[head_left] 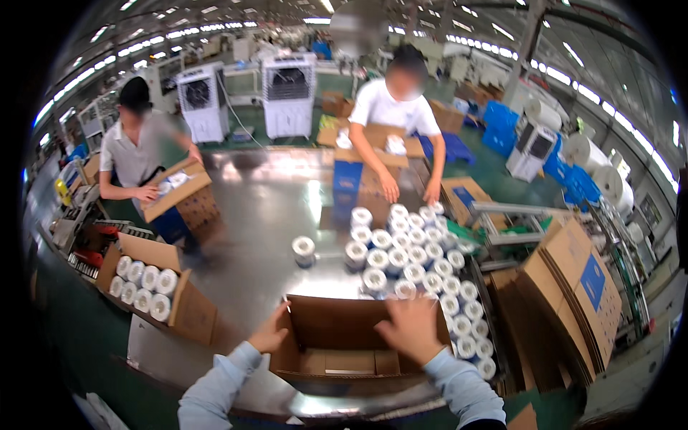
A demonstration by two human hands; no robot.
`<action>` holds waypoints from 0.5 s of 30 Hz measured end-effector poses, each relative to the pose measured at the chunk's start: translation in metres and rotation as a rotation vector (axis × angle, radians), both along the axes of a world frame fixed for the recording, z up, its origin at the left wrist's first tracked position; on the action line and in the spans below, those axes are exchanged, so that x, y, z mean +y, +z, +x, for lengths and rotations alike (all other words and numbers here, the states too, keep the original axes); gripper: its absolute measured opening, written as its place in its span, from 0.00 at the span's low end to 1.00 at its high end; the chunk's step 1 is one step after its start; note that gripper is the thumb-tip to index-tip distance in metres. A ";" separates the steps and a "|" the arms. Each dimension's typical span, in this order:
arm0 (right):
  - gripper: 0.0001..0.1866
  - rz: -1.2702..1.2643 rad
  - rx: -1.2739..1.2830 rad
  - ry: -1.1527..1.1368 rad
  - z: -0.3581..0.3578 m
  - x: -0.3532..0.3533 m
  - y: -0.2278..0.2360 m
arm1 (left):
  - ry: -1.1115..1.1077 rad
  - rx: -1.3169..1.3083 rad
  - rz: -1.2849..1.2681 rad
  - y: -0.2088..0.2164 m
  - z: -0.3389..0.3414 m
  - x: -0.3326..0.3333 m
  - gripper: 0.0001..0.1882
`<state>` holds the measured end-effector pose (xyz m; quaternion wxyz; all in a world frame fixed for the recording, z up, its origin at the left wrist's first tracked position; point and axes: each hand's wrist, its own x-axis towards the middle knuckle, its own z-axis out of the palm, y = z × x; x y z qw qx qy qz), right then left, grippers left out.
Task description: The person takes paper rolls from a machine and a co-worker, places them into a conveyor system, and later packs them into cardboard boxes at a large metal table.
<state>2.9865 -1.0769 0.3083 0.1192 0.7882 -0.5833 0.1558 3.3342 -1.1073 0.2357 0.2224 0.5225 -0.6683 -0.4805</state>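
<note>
An open cardboard box [337,362] stands in front of me at the near edge of the metal table, with only its brown inner walls and bottom flaps in sight. At its left wall, my left hand [268,331] grips the edge, thumb toward the inside. My right hand [414,328] is over the box's right side with fingers spread and nothing held. Just beyond that hand stands a crowd of white-wrapped rolls [414,272] with round core holes. One single roll [303,251] stands apart to the left of them.
At left, an open carton [193,304] holds several rolls. Two co-workers handle cartons [188,208] across the metal table [251,193], one reaching toward the rolls. Flattened cardboard boxes [573,287] lean at right beside a metal-framed conveyor [502,226]. Air coolers [289,93] stand behind.
</note>
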 end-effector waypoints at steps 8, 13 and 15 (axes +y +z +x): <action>0.29 0.299 -0.611 -0.299 -0.236 0.064 -0.091 | 0.097 0.110 0.164 -0.067 -0.008 0.078 0.43; 0.15 0.294 -0.941 -0.402 -0.246 0.115 -0.258 | 0.053 -0.037 0.490 -0.094 0.007 0.100 0.44; 0.15 0.585 -1.023 -0.326 -0.252 0.113 -0.284 | -0.158 -0.420 0.544 -0.068 0.009 0.041 0.34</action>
